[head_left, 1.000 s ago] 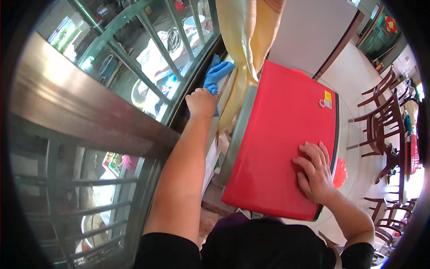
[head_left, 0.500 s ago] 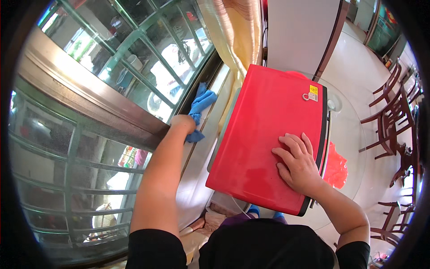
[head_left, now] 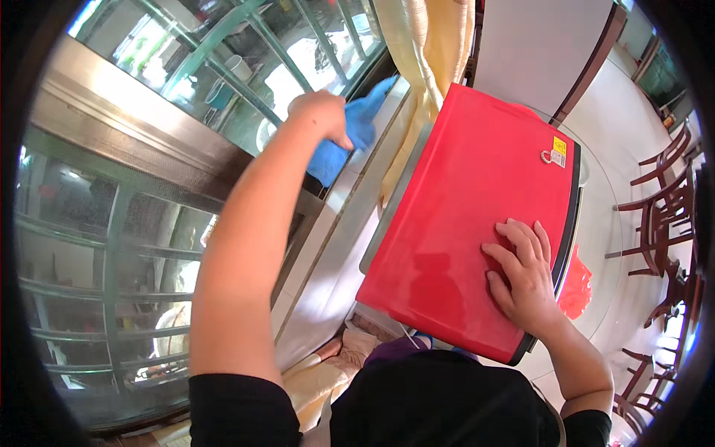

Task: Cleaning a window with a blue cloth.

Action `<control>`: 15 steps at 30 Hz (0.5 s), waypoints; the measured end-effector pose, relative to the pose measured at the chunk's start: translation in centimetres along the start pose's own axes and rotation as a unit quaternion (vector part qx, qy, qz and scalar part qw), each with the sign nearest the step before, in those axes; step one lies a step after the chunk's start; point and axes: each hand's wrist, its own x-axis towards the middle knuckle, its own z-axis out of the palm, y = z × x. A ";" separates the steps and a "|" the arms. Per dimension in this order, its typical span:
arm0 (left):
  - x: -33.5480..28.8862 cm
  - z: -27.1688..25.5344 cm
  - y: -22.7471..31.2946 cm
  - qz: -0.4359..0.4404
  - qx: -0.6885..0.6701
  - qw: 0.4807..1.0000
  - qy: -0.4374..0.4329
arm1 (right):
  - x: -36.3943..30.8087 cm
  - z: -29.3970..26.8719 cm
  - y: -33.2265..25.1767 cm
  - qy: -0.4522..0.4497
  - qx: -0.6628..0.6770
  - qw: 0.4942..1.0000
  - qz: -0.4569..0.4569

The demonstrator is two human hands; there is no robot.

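My left hand (head_left: pixel 320 119) is closed on a blue cloth (head_left: pixel 328 160) at the window track, just above the tiled sill (head_left: pixel 339 195). Parts of the cloth stick out on both sides of the fist. With fingers spread, my right hand (head_left: pixel 525 279) lies flat on the red top of a box-shaped appliance (head_left: pixel 447 201), close to its dark right edge. This appliance carries a yellow sticker and a small pale tag with a ring near its far right corner.
A sliding window with green bars (head_left: pixel 112 246) and a metal frame (head_left: pixel 141 127) fills the left. Yellow curtains (head_left: pixel 424 45) hang beyond the sill. Under the appliance is a round glass tabletop (head_left: pixel 607 253) with a red plastic sheet (head_left: pixel 577 287). Wooden chairs (head_left: pixel 655 223) stand at the right.
My left hand has pushed the blue cloth farther away along the window track, and the arm reaches out more. My right hand stays on the red appliance. The view has shifted slightly.
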 end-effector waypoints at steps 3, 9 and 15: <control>1.7 5.1 2.0 -0.026 -0.106 0.994 -0.023 | 0.1 -0.1 -0.2 -0.001 0.005 1.000 0.003; 1.8 14.5 5.8 -0.123 -0.220 0.964 0.087 | 0.1 -0.3 -0.2 -0.016 0.011 1.000 0.009; 2.9 13.2 7.9 -0.225 -0.205 0.947 0.103 | 0.4 -0.5 0.0 -0.018 0.017 1.000 0.010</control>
